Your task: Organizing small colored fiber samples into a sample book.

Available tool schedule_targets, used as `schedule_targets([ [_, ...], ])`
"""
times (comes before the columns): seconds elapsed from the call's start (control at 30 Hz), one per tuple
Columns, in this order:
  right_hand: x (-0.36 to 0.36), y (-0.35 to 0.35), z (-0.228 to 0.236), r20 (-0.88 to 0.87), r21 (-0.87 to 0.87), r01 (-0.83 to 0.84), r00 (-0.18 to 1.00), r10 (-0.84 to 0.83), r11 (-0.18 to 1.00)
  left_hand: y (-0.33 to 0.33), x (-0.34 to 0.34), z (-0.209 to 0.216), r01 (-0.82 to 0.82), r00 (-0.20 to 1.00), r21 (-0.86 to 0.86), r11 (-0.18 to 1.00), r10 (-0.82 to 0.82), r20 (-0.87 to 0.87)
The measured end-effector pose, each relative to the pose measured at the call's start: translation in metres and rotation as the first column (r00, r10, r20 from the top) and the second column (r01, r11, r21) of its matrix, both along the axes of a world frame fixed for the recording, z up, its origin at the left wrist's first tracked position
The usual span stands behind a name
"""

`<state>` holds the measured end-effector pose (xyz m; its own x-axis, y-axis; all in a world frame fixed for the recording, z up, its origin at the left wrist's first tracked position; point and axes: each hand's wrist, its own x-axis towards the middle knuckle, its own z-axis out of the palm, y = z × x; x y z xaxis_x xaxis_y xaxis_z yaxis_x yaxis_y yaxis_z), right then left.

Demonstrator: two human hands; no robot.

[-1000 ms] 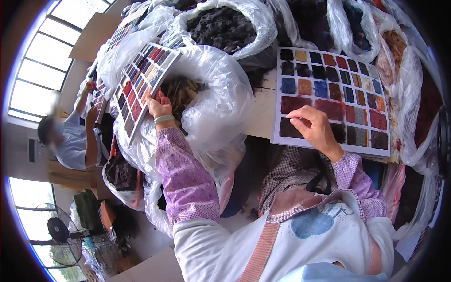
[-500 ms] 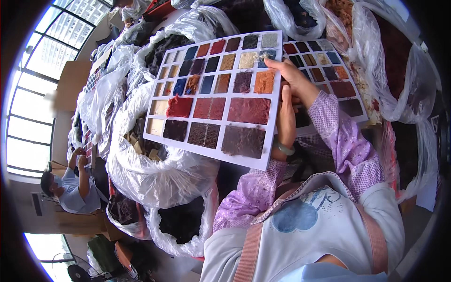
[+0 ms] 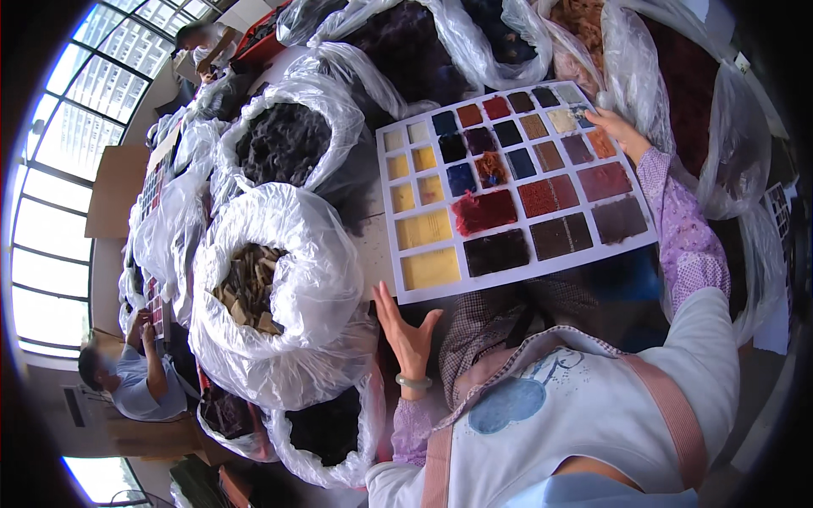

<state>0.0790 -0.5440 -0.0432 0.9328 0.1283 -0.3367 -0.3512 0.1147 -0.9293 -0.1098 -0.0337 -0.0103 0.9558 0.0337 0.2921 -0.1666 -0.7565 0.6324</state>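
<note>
A white sample board (image 3: pixel 500 285) lies slightly tilted in front of me. Its square windows show fibre and cloth swatches in red, black, brown, blue, orange and grey, with yellow squares along the left side. A tuft of red fibre (image 3: pixel 484 212) sticks up from one window. My right hand (image 3: pixel 616 131) grips the board's far right edge near the corner. By the near left corner, my left hand (image 3: pixel 406 337) is open, its thumb and fingers spread, holding nothing. What lies under the board is hidden.
A plastic-lined bag of brownish pieces (image 3: pixel 284 326) stands at the left. Bags of dark grey fibre (image 3: pixel 284 144), black fibre (image 3: pixel 326 427) and orange fibre (image 3: pixel 578 30) surround the board. At far left, a person in light blue (image 3: pixel 140 377) handles another swatch board; another person sits farther back.
The board has come down and turned, shifting right. My left hand has let go of its edge and moved left, opening. The second board underneath no longer shows separately.
</note>
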Motion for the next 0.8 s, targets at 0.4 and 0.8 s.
schedule_targets([
  [0.4, 0.032, 0.094, 0.049, 0.609, -0.76, 0.648, 0.684, 0.402, 0.048, 0.009, 0.013, 0.023, 0.02, 0.999, -0.01, 1.0, -0.021, -0.047],
  [0.8, 0.039, 0.564, 0.113, 0.782, -0.623, 0.047, 0.038, 0.622, 0.78, 0.209, -0.208, -0.072, -0.646, 0.451, 0.513, 0.565, 0.825, -0.34],
])
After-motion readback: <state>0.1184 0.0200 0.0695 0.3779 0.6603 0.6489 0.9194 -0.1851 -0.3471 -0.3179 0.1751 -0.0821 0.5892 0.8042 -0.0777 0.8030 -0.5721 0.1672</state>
